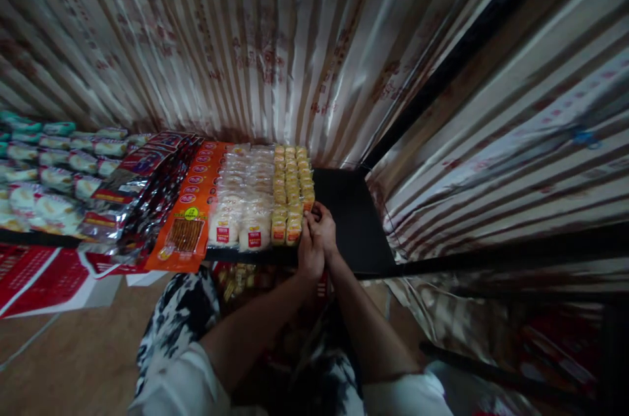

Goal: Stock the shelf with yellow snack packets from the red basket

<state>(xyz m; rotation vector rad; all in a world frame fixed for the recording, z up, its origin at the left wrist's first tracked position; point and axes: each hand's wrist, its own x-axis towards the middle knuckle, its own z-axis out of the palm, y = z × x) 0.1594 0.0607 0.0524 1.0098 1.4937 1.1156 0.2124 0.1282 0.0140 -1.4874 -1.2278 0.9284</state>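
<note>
My left hand (310, 251) and my right hand (325, 227) are pressed together at the front right corner of the yellow packets. Their curled fingers close on a small yellow snack packet (308, 205) with an orange label, partly hidden by the fingertips. Left of it, the yellow snack packets (285, 196) stand in tight columns. Beside these lie rows of clear-wrapped white packets (240, 203) with red labels. All rest on a black shelf (351, 219).
An orange snack bag (184, 226), dark shiny bags (147, 187) and green-and-white packets (59, 167) line the shelf leftward. Striped plastic sheeting (275, 42) hangs behind. A black post (442, 69) rises at the right. Red-and-white boxes (54, 278) sit below.
</note>
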